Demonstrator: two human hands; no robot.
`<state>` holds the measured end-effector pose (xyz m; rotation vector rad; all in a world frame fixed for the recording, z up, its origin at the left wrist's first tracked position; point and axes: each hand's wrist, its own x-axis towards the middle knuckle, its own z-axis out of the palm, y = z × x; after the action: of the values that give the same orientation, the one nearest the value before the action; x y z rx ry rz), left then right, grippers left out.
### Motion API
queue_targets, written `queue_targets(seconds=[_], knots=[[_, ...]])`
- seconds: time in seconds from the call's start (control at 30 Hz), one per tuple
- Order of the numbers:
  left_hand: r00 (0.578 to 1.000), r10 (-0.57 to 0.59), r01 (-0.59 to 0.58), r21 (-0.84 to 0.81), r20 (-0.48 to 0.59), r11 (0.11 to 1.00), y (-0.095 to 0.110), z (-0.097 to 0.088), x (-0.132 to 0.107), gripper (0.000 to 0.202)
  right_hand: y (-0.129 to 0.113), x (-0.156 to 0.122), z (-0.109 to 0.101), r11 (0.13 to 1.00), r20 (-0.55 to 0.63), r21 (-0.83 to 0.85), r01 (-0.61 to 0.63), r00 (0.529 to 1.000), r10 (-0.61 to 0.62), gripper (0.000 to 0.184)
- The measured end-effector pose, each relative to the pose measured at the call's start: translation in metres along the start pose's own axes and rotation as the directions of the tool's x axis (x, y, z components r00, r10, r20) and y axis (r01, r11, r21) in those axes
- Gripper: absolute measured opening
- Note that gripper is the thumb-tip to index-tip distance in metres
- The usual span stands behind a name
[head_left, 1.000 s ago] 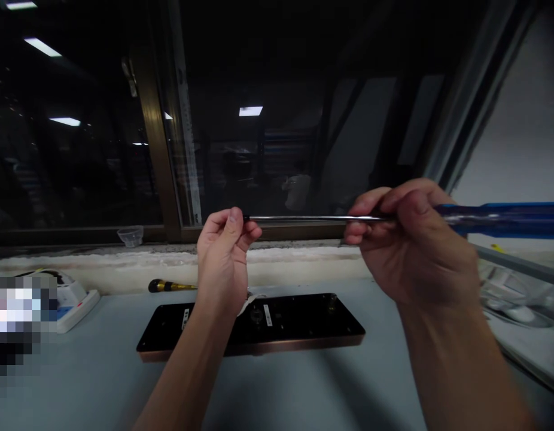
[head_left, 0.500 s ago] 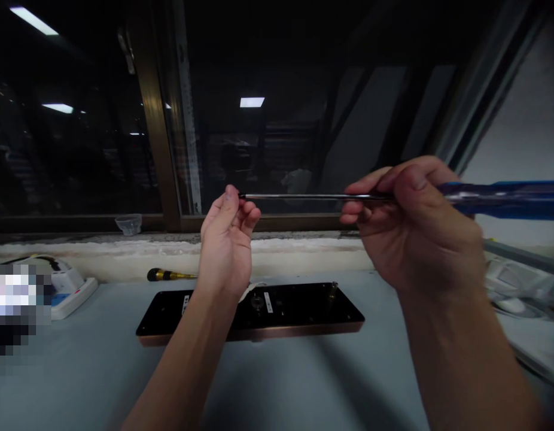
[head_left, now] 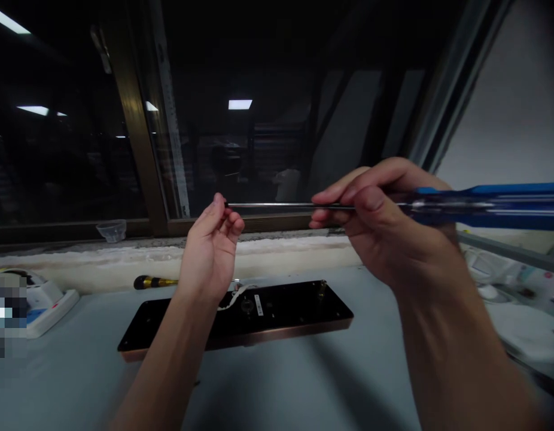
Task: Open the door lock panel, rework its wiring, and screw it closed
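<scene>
A screwdriver (head_left: 496, 206) with a clear blue handle is held level in the air by my right hand (head_left: 384, 221), whose fingers close around the base of its thin metal shaft. At the far end of the shaft, my left hand (head_left: 209, 251) pinches with thumb and finger. Something small and dark shows there; whether it is a screw or just the tip, I cannot tell. Below both hands, a long black panel (head_left: 288, 308) with copper-coloured sides lies on the table. A white cable (head_left: 236, 297), a pale label and a brass-coloured post (head_left: 322, 290) are on the panel.
Behind the panel lies a yellow-and-black screwdriver (head_left: 155, 282), partly hidden by my left arm. A clear plastic cup (head_left: 112, 230) stands on the window ledge. A white device (head_left: 52, 305) sits at the left, and clear plastic packaging (head_left: 487, 269) at the right. A dark window rises behind.
The view has shifted slightly, so most things appear farther left. My right hand has come a little closer to my left. Both hands keep their hold.
</scene>
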<state>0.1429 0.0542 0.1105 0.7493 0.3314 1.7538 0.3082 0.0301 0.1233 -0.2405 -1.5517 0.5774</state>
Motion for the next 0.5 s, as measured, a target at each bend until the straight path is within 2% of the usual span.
queue_targets(seconds=[0.17, 0.27, 0.37, 0.43, 0.5], knots=[[0.997, -0.083, 0.083, 0.084, 0.000, 0.993, -0.008, -0.001, -0.003, 0.014, -0.006, -0.001, -0.003, 0.990, 0.032, -0.120, 0.071, 0.997, -0.068, 0.005], [0.999, 0.008, -0.018, 0.322, 0.033, 0.947, -0.016, -0.004, -0.005, 0.016, -0.006, 0.002, -0.003, 0.996, -0.103, -0.062, 0.061, 0.992, -0.067, 0.007], [0.990, 0.045, -0.114, 0.573, 0.134, 0.812, -0.022, -0.010, -0.004, 0.015, -0.001, 0.007, -0.005, 0.999, -0.272, -0.012, 0.047, 0.961, -0.048, 0.011], [0.977, -0.038, -0.123, 0.698, 0.210, 0.705, -0.025, -0.017, -0.001, 0.013, 0.003, 0.009, -0.010, 1.000, -0.338, -0.015, -0.002, 0.941, -0.003, 0.013], [0.941, -0.147, -0.181, 0.823, 0.304, 0.539, -0.029, -0.025, 0.002, 0.014, 0.008, 0.010, -0.016, 0.992, -0.351, -0.040, -0.118, 0.931, 0.097, 0.016]])
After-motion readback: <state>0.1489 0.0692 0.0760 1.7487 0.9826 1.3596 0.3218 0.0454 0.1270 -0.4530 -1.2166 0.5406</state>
